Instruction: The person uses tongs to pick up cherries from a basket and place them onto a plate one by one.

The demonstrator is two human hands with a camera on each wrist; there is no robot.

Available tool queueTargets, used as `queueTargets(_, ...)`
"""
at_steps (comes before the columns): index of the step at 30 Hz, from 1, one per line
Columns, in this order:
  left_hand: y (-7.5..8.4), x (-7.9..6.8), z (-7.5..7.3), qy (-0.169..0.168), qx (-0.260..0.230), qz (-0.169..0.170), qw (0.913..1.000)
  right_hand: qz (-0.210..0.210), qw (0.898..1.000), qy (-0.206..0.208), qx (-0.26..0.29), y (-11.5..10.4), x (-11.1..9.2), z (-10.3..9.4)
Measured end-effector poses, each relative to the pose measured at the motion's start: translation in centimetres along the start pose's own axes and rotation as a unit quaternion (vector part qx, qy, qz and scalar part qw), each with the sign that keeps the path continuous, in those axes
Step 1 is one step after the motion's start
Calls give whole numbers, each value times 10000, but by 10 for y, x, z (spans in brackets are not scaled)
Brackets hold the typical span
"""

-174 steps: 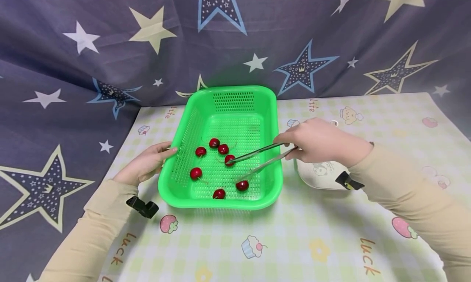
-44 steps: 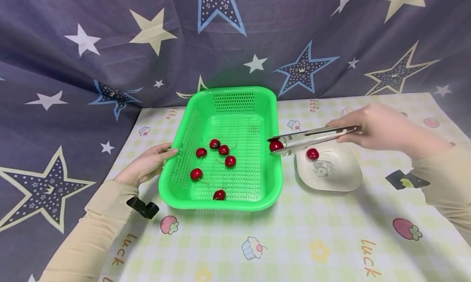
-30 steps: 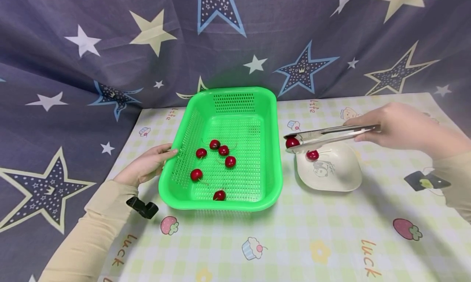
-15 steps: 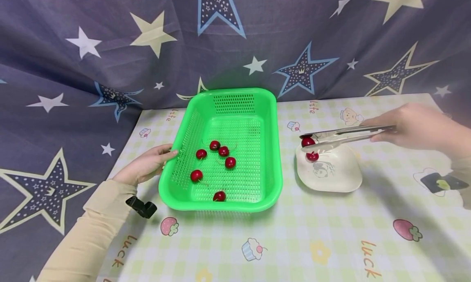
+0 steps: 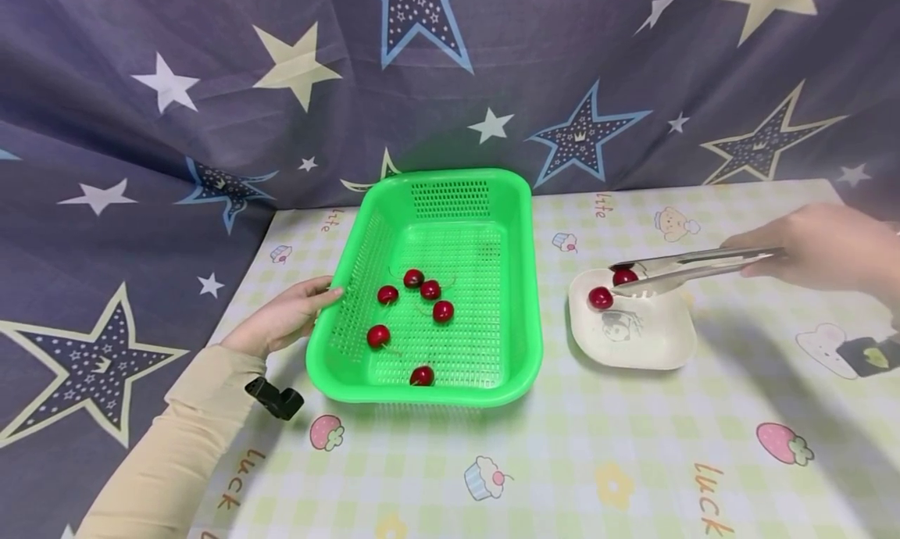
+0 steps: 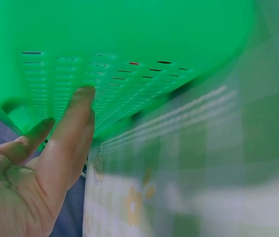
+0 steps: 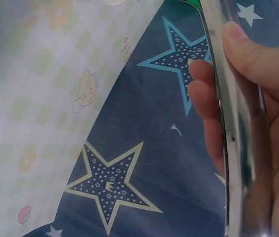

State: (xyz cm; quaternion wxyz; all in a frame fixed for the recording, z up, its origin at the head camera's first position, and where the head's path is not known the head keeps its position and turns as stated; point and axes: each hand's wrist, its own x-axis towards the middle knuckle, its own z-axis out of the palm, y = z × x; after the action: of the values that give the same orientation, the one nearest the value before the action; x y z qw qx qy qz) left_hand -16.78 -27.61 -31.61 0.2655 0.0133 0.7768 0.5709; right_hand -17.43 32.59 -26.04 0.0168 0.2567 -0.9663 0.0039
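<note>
My right hand (image 5: 826, 242) grips a pair of metal tongs (image 5: 692, 269), fingers and thumb wrapped round the handle in the right wrist view. Between the tongs' tips a dark red cherry (image 5: 625, 276) is held over a small white dish (image 5: 650, 351). Another cherry (image 5: 601, 298) lies in that dish, close by the lower tip. On the left, my left hand (image 5: 284, 318) holds the side of a green plastic basket (image 5: 425, 394), thumb at the rim and fingers (image 6: 68, 131) against the slotted outer wall. Several cherries (image 5: 443, 312) with stems lie on the basket's floor.
The table has a checked cloth (image 5: 562, 461) printed with fruit, cupcakes and letters. Behind it hangs a dark curtain (image 5: 450, 101) with stars, close to the basket's far end. The dish stands just right of the basket.
One cherry left the basket in the tongs. My right hand carried it rightward over the basket's rim to above the dish. Another cherry now shows in the dish. My left hand stays put.
</note>
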Motion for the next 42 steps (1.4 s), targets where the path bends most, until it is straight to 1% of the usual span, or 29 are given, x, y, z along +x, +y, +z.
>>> queueTargets(5, -2, 0, 1, 37, 23, -46, 10000, 82, 9999, -118, -55, 4, -2, 6)
queueTargets(8, -3, 0, 2, 80, -1, -66, 9999, 187, 9992, -346, -100, 5, -3, 9)
queueTargets(12, -4, -1, 2, 72, -74, -28, 9999, 244, 9984, -499, -129, 5, -4, 12)
queueTargets(16, -5, -1, 1, 49, -117, 26, 9999, 265, 9983, -509, -101, 5, -5, 13)
queueTargets(21, -6, 0, 0, 83, -107, 8, 9999, 215, 9989, -399, -122, 4, -4, 14)
queueTargets(28, -5, 1, 0, 123, -158, 1, 9998, 177, 9984, -535, -60, 1, -1, 17)
queueTargets(37, -7, 2, 0, 69, -189, 90, 9998, 56, 9988, -481, 41, 1, -1, 22)
queueTargets(42, -8, 1, -1, 76, -223, 126, 9996, 155, 9986, -500, 52, 0, -2, 21)
